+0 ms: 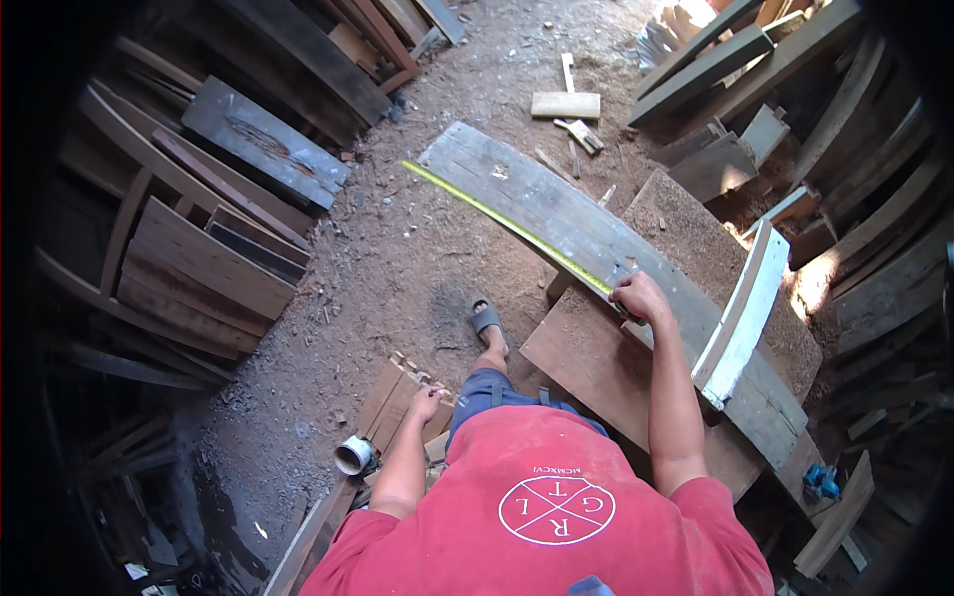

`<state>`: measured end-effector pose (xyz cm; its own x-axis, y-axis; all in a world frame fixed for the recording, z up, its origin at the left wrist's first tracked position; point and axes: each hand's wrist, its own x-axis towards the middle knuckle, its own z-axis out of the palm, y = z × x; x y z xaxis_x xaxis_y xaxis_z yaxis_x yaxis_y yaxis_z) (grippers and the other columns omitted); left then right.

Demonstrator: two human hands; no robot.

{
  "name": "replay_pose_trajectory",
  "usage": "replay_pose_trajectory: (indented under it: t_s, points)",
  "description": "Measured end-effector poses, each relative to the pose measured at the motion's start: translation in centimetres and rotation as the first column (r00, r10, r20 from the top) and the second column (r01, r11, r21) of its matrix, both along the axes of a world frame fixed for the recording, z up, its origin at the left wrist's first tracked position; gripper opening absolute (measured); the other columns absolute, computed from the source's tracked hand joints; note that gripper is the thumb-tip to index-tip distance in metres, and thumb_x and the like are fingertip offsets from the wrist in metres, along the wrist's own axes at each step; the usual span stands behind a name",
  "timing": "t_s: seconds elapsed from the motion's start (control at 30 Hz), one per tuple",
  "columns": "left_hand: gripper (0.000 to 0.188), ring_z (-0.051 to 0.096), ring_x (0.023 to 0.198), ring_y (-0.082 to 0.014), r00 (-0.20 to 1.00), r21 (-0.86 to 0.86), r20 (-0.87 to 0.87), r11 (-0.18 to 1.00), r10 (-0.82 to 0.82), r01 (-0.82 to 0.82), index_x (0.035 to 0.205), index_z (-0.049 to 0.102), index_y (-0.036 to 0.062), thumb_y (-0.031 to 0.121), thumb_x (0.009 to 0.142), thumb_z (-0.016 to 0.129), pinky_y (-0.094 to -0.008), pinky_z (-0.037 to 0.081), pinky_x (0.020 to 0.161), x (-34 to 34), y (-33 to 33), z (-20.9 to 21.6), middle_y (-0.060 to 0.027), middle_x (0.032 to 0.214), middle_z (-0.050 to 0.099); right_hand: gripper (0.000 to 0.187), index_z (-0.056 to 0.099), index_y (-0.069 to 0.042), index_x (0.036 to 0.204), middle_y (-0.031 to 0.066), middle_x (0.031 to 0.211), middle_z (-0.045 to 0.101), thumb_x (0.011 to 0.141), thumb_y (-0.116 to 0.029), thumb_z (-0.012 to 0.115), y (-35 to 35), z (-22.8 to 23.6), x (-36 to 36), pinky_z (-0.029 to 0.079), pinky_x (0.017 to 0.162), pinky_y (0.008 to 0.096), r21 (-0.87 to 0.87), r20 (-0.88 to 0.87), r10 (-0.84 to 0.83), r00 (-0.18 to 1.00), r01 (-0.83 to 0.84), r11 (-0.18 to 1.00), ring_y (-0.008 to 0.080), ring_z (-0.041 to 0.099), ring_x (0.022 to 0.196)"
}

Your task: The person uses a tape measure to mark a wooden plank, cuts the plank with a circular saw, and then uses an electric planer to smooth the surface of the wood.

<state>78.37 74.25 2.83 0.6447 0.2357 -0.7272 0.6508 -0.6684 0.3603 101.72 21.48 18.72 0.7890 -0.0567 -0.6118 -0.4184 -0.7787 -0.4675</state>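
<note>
My right hand (639,298) is closed around a tape measure, whose case is mostly hidden by my fingers. Its yellow blade (507,224) runs out along the near edge of a long grey weathered plank (556,194), and the blade's tip reaches slightly past the plank's far left end. The plank lies across brown boards (586,348). Down at my left side, my left hand (425,405) has its fingers drawn together; anything in them is too small to make out. It hangs beside a low stack of brown wood (390,397).
A white-faced board (747,316) rests across the plank's right part. A blue power tool (821,482) sits at lower right. Near my left arm is a metal can (355,456). Stacked timber (199,268) lines both sides. Wood offcuts (566,104) lie on the dusty ground ahead.
</note>
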Motion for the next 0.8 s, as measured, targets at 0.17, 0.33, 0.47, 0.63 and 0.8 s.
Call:
replay_pose_trajectory:
  t_s: [0.17, 0.33, 0.47, 0.63, 0.8]
  points:
    - [0.043, 0.070, 0.122, -0.0355, 1.000, 0.085, -0.017, 0.996, 0.016, -0.015, 0.128, 0.075, 0.0096, 0.040, 0.098, 0.070, -0.0433, 0.053, 0.105, -1.9, 0.3, 0.9, -0.0207, 0.129, 0.073, 0.020, 0.083, -0.003, 0.093, 0.0146, 0.077, 0.076, 0.082, -0.019, 0.078, 1.8, 0.0, 0.8, 0.059, 0.064, 0.0379, 0.120, 0.069, -0.108, 0.992, 0.099, 0.988, 0.0232, 0.075, 0.063]
    - [0.042, 0.070, 0.121, -0.0362, 0.999, 0.069, -0.015, 0.997, 0.042, -0.040, 0.125, 0.077, 0.0101, 0.041, 0.097, 0.071, -0.0438, 0.053, 0.104, -2.3, -1.2, 1.3, -0.0216, 0.127, 0.074, 0.021, 0.084, -0.006, 0.094, 0.0135, 0.074, 0.076, 0.081, -0.021, 0.078, -1.6, -1.4, -1.1, 0.060, 0.068, 0.0396, 0.022, 0.009, -0.176, 0.984, 0.176, 0.984, 0.0228, 0.075, 0.065]
    - [0.044, 0.070, 0.122, -0.0352, 0.997, 0.095, -0.029, 0.993, -0.065, 0.067, 0.124, 0.077, 0.0094, 0.043, 0.097, 0.070, -0.0440, 0.053, 0.104, -3.4, -1.8, -0.3, -0.0197, 0.128, 0.074, 0.022, 0.084, -0.007, 0.095, 0.0144, 0.076, 0.077, 0.081, -0.023, 0.078, -5.3, -1.4, -4.6, 0.059, 0.069, 0.0409, -0.028, 0.038, -0.212, 0.976, 0.213, 0.977, 0.0248, 0.076, 0.067]
    - [0.044, 0.070, 0.121, -0.0350, 0.968, 0.087, -0.043, 0.964, -0.249, 0.252, 0.125, 0.076, 0.0097, 0.042, 0.096, 0.070, -0.0442, 0.053, 0.104, -2.9, -2.1, -3.4, -0.0196, 0.128, 0.074, 0.025, 0.081, -0.005, 0.098, 0.0212, 0.100, 0.079, 0.085, -0.019, 0.065, -9.4, -0.7, -9.3, 0.060, 0.085, 0.0480, -0.075, 0.078, -0.190, 0.979, 0.196, 0.978, 0.0370, 0.077, 0.098]
    - [0.037, 0.071, 0.112, -0.0369, 0.956, 0.099, 0.059, 0.955, -0.288, 0.281, 0.123, 0.077, 0.0085, 0.034, 0.097, 0.070, -0.0467, 0.053, 0.101, -0.6, -7.7, -0.4, -0.0202, 0.120, 0.076, 0.030, 0.083, -0.014, 0.102, 0.0166, 0.103, 0.079, 0.080, -0.015, 0.063, -16.6, 1.8, -18.1, 0.060, 0.090, 0.0462, -0.094, 0.088, -0.234, 0.968, 0.242, 0.966, 0.0341, 0.075, 0.102]
